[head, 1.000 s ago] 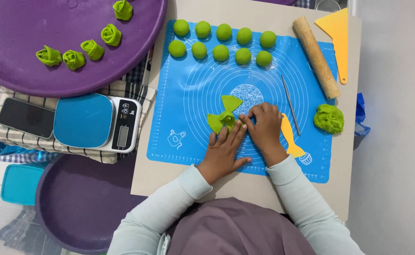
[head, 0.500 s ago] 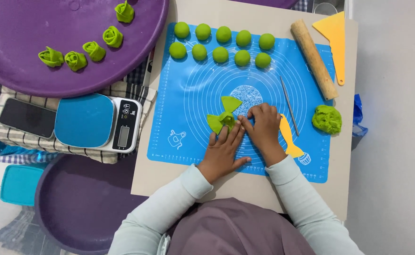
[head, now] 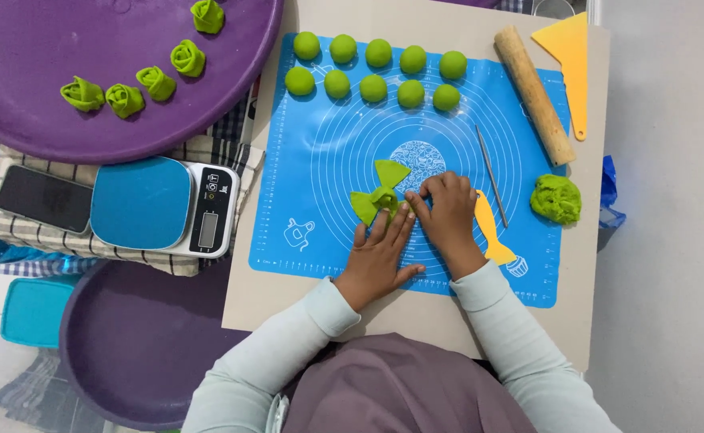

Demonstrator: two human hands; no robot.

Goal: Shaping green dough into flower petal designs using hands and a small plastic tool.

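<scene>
Both hands are down at the middle of the blue silicone pastry mat (head: pixel 320 160). The left hand (head: pixel 380 256) lies flat, fingers spread, tips on the folded green dough piece (head: pixel 377 194); the right hand (head: pixel 448 212) curls beside it, fingertips pinching its edge. Five folded green dough shapes (head: pixel 139 76) sit finished on the round purple tray (head: pixel 31 128). Ten green dough balls (head: pixel 376 68) wait along the mat's far edge, and a rough green dough lump (head: pixel 556 198) sits at its right edge.

Your way left across the blue mat (head: pixel 320 160) lies open; ahead the dough balls (head: pixel 374 88) block, and rightward the metal pick (head: pixel 492 175) and yellow cutter (head: pixel 492 232) crowd.
</scene>
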